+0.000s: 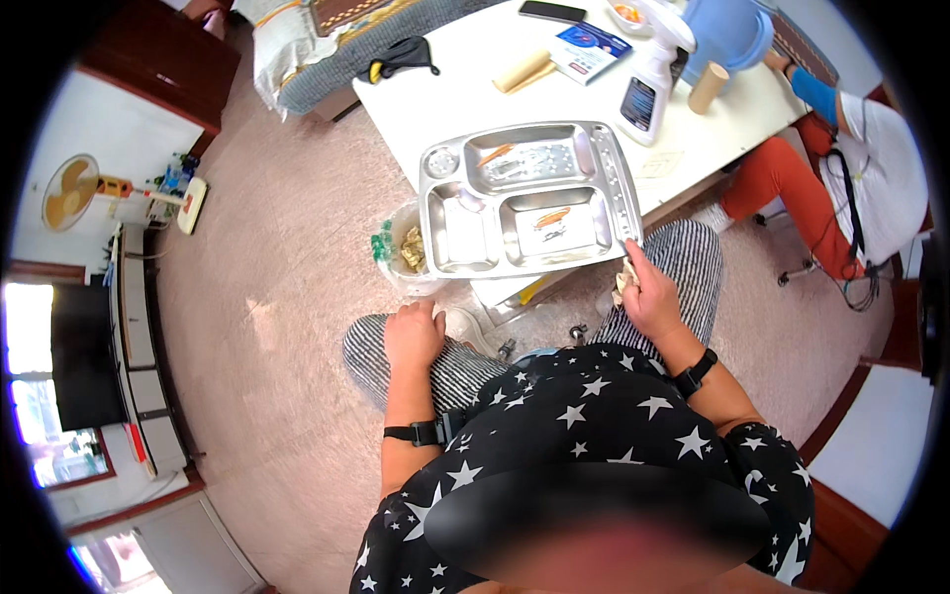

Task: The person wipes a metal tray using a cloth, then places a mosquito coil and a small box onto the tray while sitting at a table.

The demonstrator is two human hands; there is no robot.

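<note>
A shiny metal compartment tray point(492, 218) lies at the near edge of the white table, with its front part overhanging. Orange-brown streaks mark two of its compartments, one at the back and one at the front. My right hand point(653, 302) is by the tray's near right corner, its index finger stretched to the rim. Its other fingers are curled around a crumpled pale tissue point(623, 282). On my left knee rests my left hand point(414, 335), fingers laid flat on the striped trousers and holding nothing.
On the white table point(401, 109) stand a spray bottle point(648, 89), a blue pitcher point(727, 40) and a tan cylinder point(708, 87). A leaflet point(591, 49), yellowish roll point(522, 71), phone point(552, 11) and black pouch point(404, 59) lie behind. A lined bin point(401, 228) stands left; another person point(881, 178) sits right.
</note>
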